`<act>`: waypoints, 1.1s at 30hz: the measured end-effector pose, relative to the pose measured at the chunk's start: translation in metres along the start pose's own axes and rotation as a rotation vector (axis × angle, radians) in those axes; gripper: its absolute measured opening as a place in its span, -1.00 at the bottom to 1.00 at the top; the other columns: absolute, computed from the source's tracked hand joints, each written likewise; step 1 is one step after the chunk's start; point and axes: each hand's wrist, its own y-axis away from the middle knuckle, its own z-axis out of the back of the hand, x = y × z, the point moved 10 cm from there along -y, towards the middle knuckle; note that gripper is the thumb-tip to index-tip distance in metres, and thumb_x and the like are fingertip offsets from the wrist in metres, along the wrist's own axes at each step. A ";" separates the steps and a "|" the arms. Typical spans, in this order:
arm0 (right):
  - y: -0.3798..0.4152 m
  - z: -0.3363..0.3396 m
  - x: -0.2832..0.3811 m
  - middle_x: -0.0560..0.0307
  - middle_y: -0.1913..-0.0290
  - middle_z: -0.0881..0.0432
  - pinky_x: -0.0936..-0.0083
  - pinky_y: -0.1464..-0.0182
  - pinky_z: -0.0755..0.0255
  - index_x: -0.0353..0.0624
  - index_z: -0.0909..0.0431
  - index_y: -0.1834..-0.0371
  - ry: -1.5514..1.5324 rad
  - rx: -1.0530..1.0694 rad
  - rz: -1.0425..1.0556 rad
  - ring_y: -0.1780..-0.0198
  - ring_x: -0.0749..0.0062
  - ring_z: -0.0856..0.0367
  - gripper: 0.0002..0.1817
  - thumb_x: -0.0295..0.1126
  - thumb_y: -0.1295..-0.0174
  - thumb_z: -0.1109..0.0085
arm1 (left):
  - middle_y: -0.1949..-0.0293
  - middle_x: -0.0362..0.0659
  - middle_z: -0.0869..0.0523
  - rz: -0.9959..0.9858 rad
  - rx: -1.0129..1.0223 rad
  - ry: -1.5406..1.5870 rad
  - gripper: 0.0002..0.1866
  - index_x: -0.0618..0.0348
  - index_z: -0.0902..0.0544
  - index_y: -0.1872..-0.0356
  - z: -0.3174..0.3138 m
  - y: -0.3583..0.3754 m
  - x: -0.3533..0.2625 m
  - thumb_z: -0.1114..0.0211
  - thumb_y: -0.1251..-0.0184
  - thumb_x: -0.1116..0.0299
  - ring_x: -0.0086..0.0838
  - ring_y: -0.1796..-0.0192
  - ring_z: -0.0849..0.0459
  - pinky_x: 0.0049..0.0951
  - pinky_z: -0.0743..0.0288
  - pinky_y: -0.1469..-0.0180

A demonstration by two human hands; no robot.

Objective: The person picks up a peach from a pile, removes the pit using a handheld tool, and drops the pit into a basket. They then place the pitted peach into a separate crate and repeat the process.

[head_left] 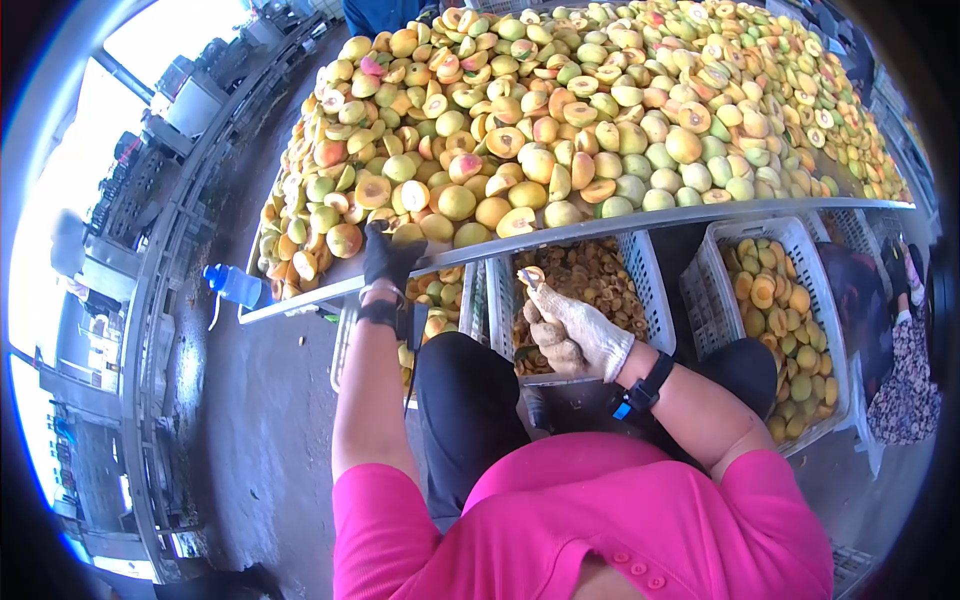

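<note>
My left hand (391, 260), in a dark glove, is at the near rim of the fruit table (600, 223). Its fingers look apart beside a yellow-green fruit (408, 234); no firm hold shows. In a pale knit glove, my right hand (580, 332) is closed on a small tool (531, 276) with a curved tip, above a crate (657, 290) of brown pits and scraps. What sits at the tool's tip is too small to tell. Halved and whole fruits (503, 142) are heaped across the table.
A white crate (838, 350) of halved fruits stands at the right, and another crate of fruit (440, 318) is below my left hand. A blue-capped bottle (236, 285) is by the table's left corner. Other people (905, 390) are at the right edge.
</note>
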 end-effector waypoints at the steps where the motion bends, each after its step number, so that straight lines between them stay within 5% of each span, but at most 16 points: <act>1: 0.002 -0.001 0.004 0.48 0.60 -0.30 0.72 0.73 0.00 0.08 -0.46 0.22 0.003 0.011 0.020 0.75 0.74 -0.13 -0.60 0.16 -0.47 0.04 | -0.12 0.12 -0.62 -0.069 0.026 0.301 -0.28 0.31 -0.34 -0.23 -0.007 0.002 0.005 -0.53 -0.08 0.33 -0.19 -0.13 -0.67 -0.29 -0.61 -0.05; 4: 0.003 -0.004 0.009 0.46 0.59 -0.32 0.71 0.73 -0.04 0.05 -0.48 0.19 -0.029 0.061 0.039 0.75 0.72 -0.19 -0.61 0.13 -0.49 0.05 | -0.12 0.05 -0.61 -0.216 0.194 1.112 -0.42 0.30 -0.36 -0.24 -0.030 0.038 -0.021 -0.39 -0.22 0.47 -0.23 -0.15 -0.65 -0.26 -0.63 -0.02; 6: 0.003 -0.006 0.009 0.45 0.59 -0.31 0.69 0.73 -0.05 0.04 -0.49 0.15 -0.034 0.088 0.031 0.75 0.70 -0.21 -0.61 0.11 -0.51 0.08 | -0.10 0.00 -0.60 -0.720 -0.013 0.483 -0.59 0.27 -0.45 -0.19 -0.026 0.093 -0.071 -0.27 -0.33 0.51 -0.26 -0.16 -0.64 -0.26 -0.63 -0.01; 9: 0.008 -0.023 0.011 0.42 0.58 -0.31 0.69 0.73 -0.06 0.00 -0.50 0.11 -0.110 0.175 0.011 0.74 0.71 -0.23 -0.61 0.09 -0.50 0.05 | 0.19 -0.09 -0.66 -0.776 -0.306 -0.259 -0.65 0.20 -0.63 -0.05 -0.031 0.151 -0.130 -0.34 -0.22 0.47 -0.22 0.23 -0.67 -0.26 -0.56 0.22; 10: 0.015 -0.034 0.014 0.42 0.59 -0.31 0.68 0.74 -0.07 -0.02 -0.50 0.10 -0.171 0.251 0.003 0.74 0.71 -0.24 -0.61 0.08 -0.50 0.04 | 0.20 -0.09 -0.69 -0.815 -0.307 -0.105 -0.64 0.23 -0.65 -0.02 -0.030 0.166 -0.150 -0.41 -0.18 0.44 -0.22 0.23 -0.69 -0.28 -0.58 0.20; 11: 0.016 -0.037 0.012 0.39 0.59 -0.33 0.67 0.75 -0.10 -0.03 -0.50 0.09 -0.245 0.322 -0.046 0.74 0.70 -0.24 -0.62 0.06 -0.50 0.02 | 0.12 -0.07 -0.71 -0.598 0.002 0.432 -0.57 0.26 -0.61 -0.07 -0.050 0.154 -0.136 -0.46 -0.16 0.41 -0.31 0.12 -0.71 -0.33 -0.60 0.09; 12: 0.011 -0.019 0.016 0.39 0.56 -0.37 0.67 0.72 -0.13 -0.03 -0.51 0.11 -0.073 0.160 0.037 0.71 0.70 -0.27 -0.62 0.06 -0.50 0.01 | 0.04 -0.05 -0.74 -0.299 0.158 0.994 -0.48 0.29 -0.56 -0.12 -0.069 0.149 -0.119 -0.52 -0.14 0.39 -0.41 0.02 -0.73 -0.38 -0.61 -0.01; 14: 0.010 0.008 0.034 0.37 0.51 -0.45 0.65 0.66 -0.20 -0.02 -0.54 0.17 0.271 -0.164 0.195 0.65 0.69 -0.33 -0.64 0.04 -0.50 0.00 | -0.09 -0.05 -0.67 -0.443 0.067 0.583 -0.45 0.34 -0.42 -0.31 -0.063 0.168 -0.142 -0.27 -0.26 0.73 -0.38 -0.09 -0.68 -0.40 -0.58 -0.17; 16: 0.010 0.021 0.046 0.30 0.45 -0.53 0.61 0.63 -0.24 -0.05 -0.52 0.14 0.463 -0.279 0.324 0.60 0.65 -0.38 -0.62 0.04 -0.50 0.01 | -0.09 -0.05 -0.66 -0.359 0.161 0.881 -0.51 0.32 -0.43 -0.29 -0.085 0.156 -0.124 -0.23 -0.33 0.67 -0.38 -0.10 -0.67 -0.41 -0.57 -0.18; 18: 0.013 0.025 0.051 0.29 0.46 -0.55 0.60 0.64 -0.24 -0.06 -0.52 0.11 0.577 -0.335 0.370 0.62 0.63 -0.38 -0.61 0.05 -0.50 0.01 | -0.05 -0.05 -0.67 -0.377 0.124 0.852 -0.54 0.30 -0.47 -0.23 -0.085 0.156 -0.123 -0.28 -0.29 0.61 -0.36 -0.07 -0.68 -0.40 -0.58 -0.15; 20: 0.018 0.025 0.050 0.27 0.48 -0.55 0.60 0.65 -0.25 -0.05 -0.53 0.09 0.558 -0.358 0.312 0.65 0.62 -0.38 -0.61 0.06 -0.49 0.00 | 0.04 -0.07 -0.73 -0.498 -0.044 0.496 -0.53 0.29 -0.56 -0.13 -0.070 0.164 -0.130 -0.43 -0.15 0.57 -0.35 0.00 -0.73 -0.39 -0.61 -0.07; 26: 0.020 0.016 0.045 0.28 0.53 -0.55 0.64 0.71 -0.22 -0.04 -0.51 -0.01 0.418 -0.282 0.238 0.70 0.63 -0.37 -0.60 0.07 -0.48 -0.01 | -0.10 -0.04 -0.66 0.100 0.432 1.662 -0.46 0.28 -0.48 -0.21 -0.131 0.156 -0.092 -0.42 -0.19 0.48 -0.32 -0.14 -0.66 -0.32 -0.54 -0.20; 28: 0.021 0.016 0.046 0.28 0.53 -0.56 0.65 0.73 -0.20 -0.03 -0.49 -0.04 0.398 -0.278 0.247 0.71 0.65 -0.36 -0.60 0.06 -0.48 -0.01 | -0.13 -0.06 -0.61 -0.273 0.210 0.933 -0.59 0.26 -0.46 -0.23 -0.106 0.158 -0.096 -0.20 -0.38 0.46 -0.34 -0.17 -0.62 -0.32 -0.55 -0.20; 30: 0.024 0.018 0.051 0.28 0.53 -0.56 0.67 0.75 -0.19 -0.01 -0.47 -0.08 0.396 -0.303 0.290 0.73 0.67 -0.34 -0.61 0.05 -0.49 -0.01 | -0.14 -0.07 -0.58 -0.401 0.180 0.709 -0.62 0.26 -0.46 -0.23 -0.097 0.164 -0.108 -0.15 -0.42 0.49 -0.34 -0.17 -0.61 -0.32 -0.57 -0.18; 33: 0.020 0.033 0.060 0.29 0.51 -0.55 0.65 0.74 -0.20 0.01 -0.47 -0.10 0.357 -0.340 0.349 0.73 0.67 -0.34 -0.63 0.02 -0.49 -0.01 | -0.12 -0.07 -0.59 -0.215 0.405 1.218 -0.51 0.32 -0.56 -0.14 -0.106 0.166 -0.102 -0.40 -0.12 0.66 -0.35 -0.11 -0.65 -0.35 -0.62 -0.10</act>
